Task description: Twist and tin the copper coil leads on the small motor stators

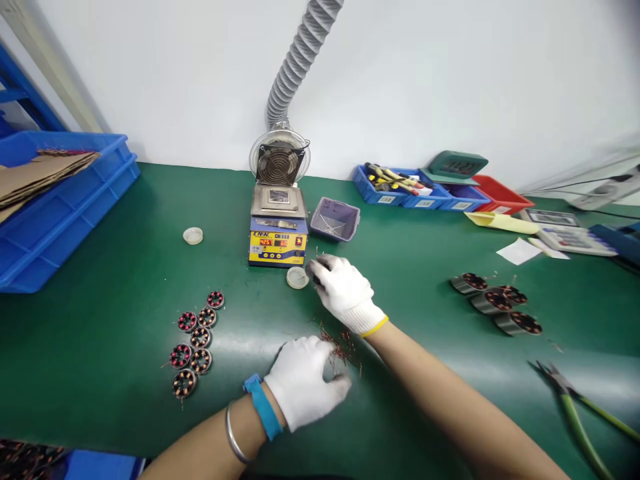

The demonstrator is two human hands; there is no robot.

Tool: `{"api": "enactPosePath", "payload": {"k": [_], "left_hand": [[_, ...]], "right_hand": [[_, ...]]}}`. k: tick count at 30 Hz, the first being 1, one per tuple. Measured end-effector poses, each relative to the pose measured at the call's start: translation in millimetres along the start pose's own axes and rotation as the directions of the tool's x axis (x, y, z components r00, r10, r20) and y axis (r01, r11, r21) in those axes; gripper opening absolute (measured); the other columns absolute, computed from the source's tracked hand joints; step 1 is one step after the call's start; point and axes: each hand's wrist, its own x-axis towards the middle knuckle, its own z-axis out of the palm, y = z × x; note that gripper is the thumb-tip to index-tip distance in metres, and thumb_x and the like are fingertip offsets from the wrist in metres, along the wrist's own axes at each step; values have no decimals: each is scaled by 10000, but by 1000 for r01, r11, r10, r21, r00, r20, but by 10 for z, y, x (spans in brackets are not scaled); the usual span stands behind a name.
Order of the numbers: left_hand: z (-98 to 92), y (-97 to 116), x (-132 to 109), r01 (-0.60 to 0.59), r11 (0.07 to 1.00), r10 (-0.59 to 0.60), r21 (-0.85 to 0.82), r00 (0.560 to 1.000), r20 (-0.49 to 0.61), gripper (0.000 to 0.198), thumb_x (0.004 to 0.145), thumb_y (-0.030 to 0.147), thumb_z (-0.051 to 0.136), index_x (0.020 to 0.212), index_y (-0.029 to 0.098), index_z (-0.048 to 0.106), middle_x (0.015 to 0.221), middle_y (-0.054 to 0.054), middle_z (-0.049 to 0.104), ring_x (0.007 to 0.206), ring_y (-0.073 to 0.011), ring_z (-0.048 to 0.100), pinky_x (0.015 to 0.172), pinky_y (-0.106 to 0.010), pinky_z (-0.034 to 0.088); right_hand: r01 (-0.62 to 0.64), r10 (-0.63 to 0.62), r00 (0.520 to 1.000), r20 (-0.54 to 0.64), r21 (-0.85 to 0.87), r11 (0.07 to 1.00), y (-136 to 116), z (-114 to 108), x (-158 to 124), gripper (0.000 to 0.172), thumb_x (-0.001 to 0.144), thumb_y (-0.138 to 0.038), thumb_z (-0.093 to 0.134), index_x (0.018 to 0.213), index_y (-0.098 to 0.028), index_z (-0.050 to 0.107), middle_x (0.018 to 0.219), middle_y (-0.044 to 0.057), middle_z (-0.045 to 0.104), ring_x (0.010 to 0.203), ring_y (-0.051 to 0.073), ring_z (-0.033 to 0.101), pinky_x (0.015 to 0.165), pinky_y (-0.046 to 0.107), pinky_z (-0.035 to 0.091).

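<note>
My right hand, in a white glove, is closed around a small dark motor stator, mostly hidden by the fingers, with thin wire ends sticking out. It is beside a small round dish in front of the blue and yellow solder pot. Below it, my gloved left hand hovers at a loose heap of cut copper wire bits, thumb and fingers apart. To the left stand several small wound stators in a cluster.
A purple bin sits right of the solder pot. Larger stators and green-handled pliers lie at the right. Blue tool trays and a red tray line the wall. A blue crate stands left.
</note>
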Motion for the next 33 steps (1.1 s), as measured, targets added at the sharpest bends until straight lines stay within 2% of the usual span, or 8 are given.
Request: {"api": "enactPosePath", "payload": {"k": [6,10,13,17,20,25,29,33], "left_hand": [[20,6,1,35,999,-34,7,998,-56,387,807,456,560,1089,201,636,1072,-87,663,1006,-278,606,902,-421,493],[94,-65,-12,205,966,-171,158,964,-206,862,724,648,587,1376,100,458,1473,-228,375,1352,-417,327,1122,-614,202],[124,-140,-5,114,978,-100,174,991,-83,1003,694,740,553,1421,68,394,1533,-260,235,1427,-436,151,1143,-635,60],[115,-205,86,-147,987,146,60,989,22,936,683,705,598,1412,145,424,1528,-178,313,1430,-362,212,1182,-533,125],[126,-233,167,-141,990,142,12,988,-64,938,640,649,668,1404,162,427,1520,-151,341,1405,-355,276,1173,-525,203],[155,-221,177,-120,993,114,-11,964,-240,859,623,567,706,1351,169,483,1503,-160,365,1372,-387,321,1141,-599,237],[153,-177,128,-205,979,193,-15,943,-271,858,599,565,727,1341,207,487,1500,-127,378,1368,-370,331,1159,-575,218],[161,-180,116,-217,976,207,-5,938,-277,833,627,571,710,1344,218,474,1494,-116,386,1362,-356,342,1157,-563,229]], "right_hand": [[36,-38,999,-39,-51,998,1,-34,3,395,916,-240,449,1295,-225,560,1298,116,559,1040,285,523,772,364,456],[2,-11,981,-195,-48,999,141,-282,314,453,862,-247,515,1312,-199,541,1275,123,558,1039,290,499,816,375,437],[-35,19,959,-282,-53,998,205,-541,808,472,879,-268,484,1346,-202,498,1314,136,508,1071,313,461,833,406,425],[-62,62,981,-182,7,998,142,-766,1515,472,885,-227,452,1357,-240,471,1335,145,455,1090,325,438,856,454,417],[-98,103,989,-109,51,994,34,-763,1847,411,890,-189,423,1276,-253,545,1275,144,480,1065,315,464,840,465,435],[-129,140,987,-75,132,983,-11,-685,1987,358,861,-228,506,1207,-237,597,1225,151,508,1069,314,485,871,483,436],[-205,239,966,-97,271,940,107,-746,2026,469,810,-306,576,1271,-220,561,1268,154,522,1124,331,488,910,458,428],[-300,346,938,-11,474,828,160,-771,2111,438,848,-485,498,1071,-158,686,987,111,671,926,256,613,800,338,481]]}}
